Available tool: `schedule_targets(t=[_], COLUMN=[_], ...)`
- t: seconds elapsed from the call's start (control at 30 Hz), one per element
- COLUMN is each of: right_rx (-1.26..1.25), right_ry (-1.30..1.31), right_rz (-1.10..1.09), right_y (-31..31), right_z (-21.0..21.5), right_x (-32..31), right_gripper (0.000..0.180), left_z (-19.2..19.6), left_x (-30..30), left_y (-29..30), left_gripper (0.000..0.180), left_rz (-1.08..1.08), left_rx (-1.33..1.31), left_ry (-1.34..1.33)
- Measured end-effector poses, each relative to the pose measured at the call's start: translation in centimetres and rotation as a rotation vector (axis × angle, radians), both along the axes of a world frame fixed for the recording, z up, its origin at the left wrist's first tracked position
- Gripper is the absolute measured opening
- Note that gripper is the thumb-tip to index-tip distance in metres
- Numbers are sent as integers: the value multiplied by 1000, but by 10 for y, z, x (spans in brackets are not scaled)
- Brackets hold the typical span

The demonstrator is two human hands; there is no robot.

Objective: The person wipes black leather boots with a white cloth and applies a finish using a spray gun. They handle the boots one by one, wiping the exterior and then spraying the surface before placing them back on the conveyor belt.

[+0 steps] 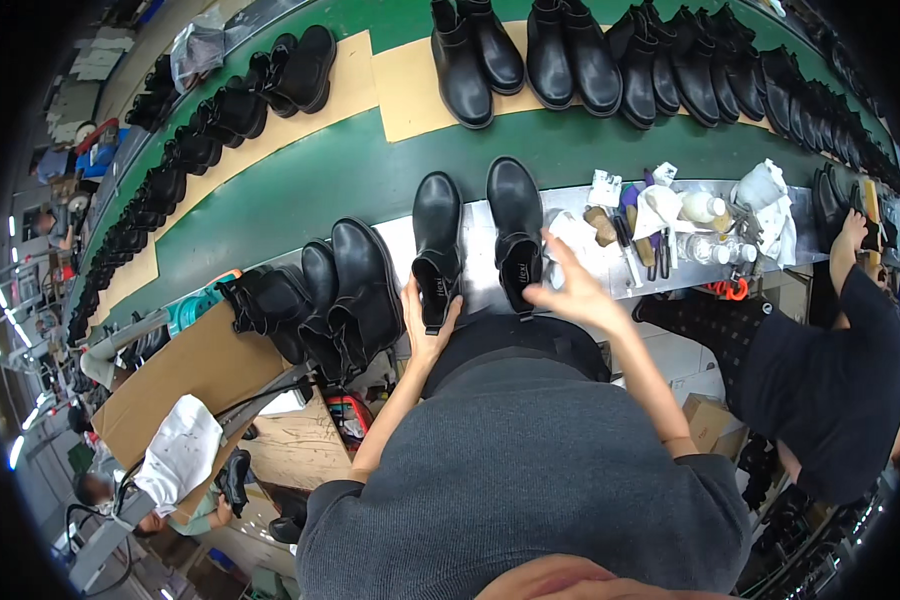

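Head view looks straight down on a person in a grey sweater at a steel bench (475, 285) beside a green conveyor (300, 190). At the centre stand two black ankle boots, toes toward 12 o'clock, side by side but apart. Left hand (425, 325) wraps the heel and collar of the left boot (437, 240) from 6 o'clock, thumb on one side and fingers on the other, so it is closed around the boot's back. Right hand (575, 290) hovers spread and loose at 4 o'clock from the right boot (515, 230); its fingertips seem to brush the boot's collar, though the angle makes contact hard to judge, and it grasps nothing. At 9 o'clock from the left boot lies a heap of boots (330, 300) on their sides, touching one another. At 3 o'clock from the right boot sits a clutter of rags, bottles and brushes (670, 220) on the bench. Along the conveyor, at 12 o'clock, tan boards (410, 85) carry a row of upright black boots (610, 60) curving to both sides. At 4 o'clock a co-worker's sleeve (850, 340) shows in dark cloth, the arm raised to the bench edge. At 8 o'clock lies a cardboard sheet (185, 375) with a white cloth (180, 450) on it.
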State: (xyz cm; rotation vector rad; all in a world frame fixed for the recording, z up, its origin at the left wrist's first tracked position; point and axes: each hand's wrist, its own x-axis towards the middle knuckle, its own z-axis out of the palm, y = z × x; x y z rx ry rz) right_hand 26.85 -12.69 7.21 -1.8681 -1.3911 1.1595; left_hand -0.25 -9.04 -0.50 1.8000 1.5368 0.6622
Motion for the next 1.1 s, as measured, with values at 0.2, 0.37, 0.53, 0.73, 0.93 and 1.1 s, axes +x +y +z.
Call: schedule_targets(t=[0.2,0.37,0.53,0.73,0.93,1.1], right_rx=[-105,-144,248,269,-15,-94], right_ry=[161,765,1156,1135,1289,-75], right_rz=[-266,-464,-532,-392,-432,91], right_y=[25,-9,-19,-1,16,42], right_z=[-36,-73,-93,-81,-18,-10], right_x=[-17,67,25,19,70,-5], right_gripper=[54,38,40,37,43,56], left_z=[35,71,55,61,96,37], left_x=[-3,-15,1,1,-4,0], left_y=[23,26,8,14,18,13], left_gripper=[44,44,34,37,54,98], left_rz=[365,591,371,226,355,-32], left_rx=[-379,-895,-920,-980,-309,-261], left_ry=[-802,-1901,-2319,-2249,-743,-5])
